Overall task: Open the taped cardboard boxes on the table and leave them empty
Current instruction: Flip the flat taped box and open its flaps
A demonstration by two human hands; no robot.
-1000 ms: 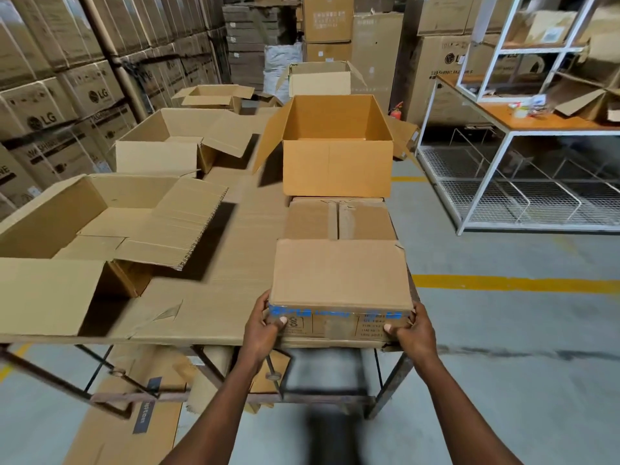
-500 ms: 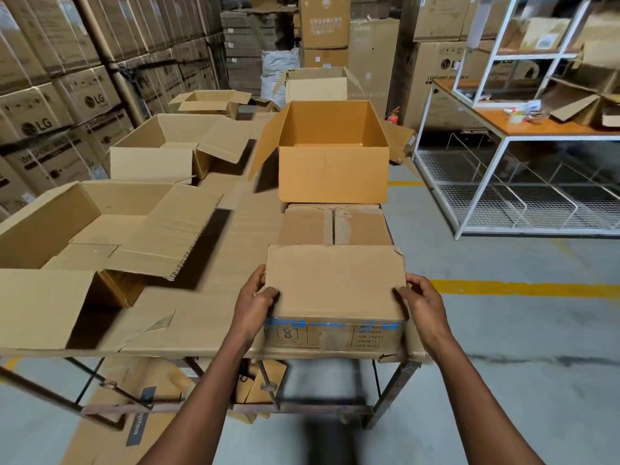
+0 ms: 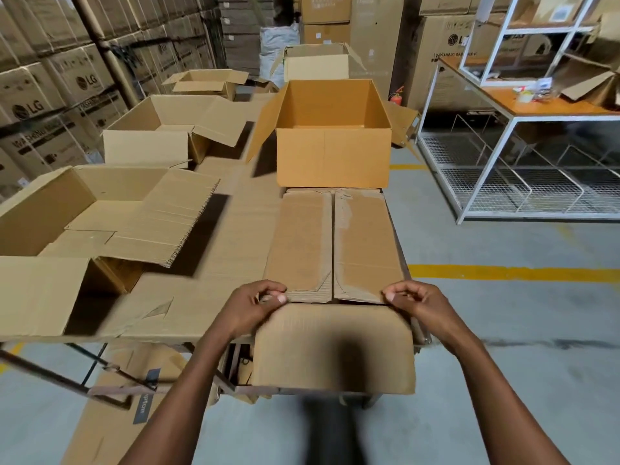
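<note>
Warehouse aisle, stacked cartons along the walls, grey concrete floor with a yellow line [image 3: 513, 273]. Tabletop [image 3: 231, 226], cardboard-covered, on a metal frame. Landmark item: closed box [image 3: 332, 243] at the tabletop's near right corner, two top flaps meeting along a central seam, near outer flap [image 3: 333, 347] folded down over the tabletop's edge toward the person. Left hand [image 3: 250, 308]: at the closed box's near left corner, fingers pinched on the edge of the left top flap. Right hand [image 3: 417, 305]: at the near right corner, fingers pinched on the edge of the right top flap. Orange-brown open box [image 3: 333, 156]: directly behind the closed box, touching it, nothing visible inside. Large open box [image 3: 77, 226]: left of the closed box, flaps splayed. Further open box [image 3: 161, 135]: left and behind. White wire rack [image 3: 523, 135]: on the floor, right of the closed box.
</note>
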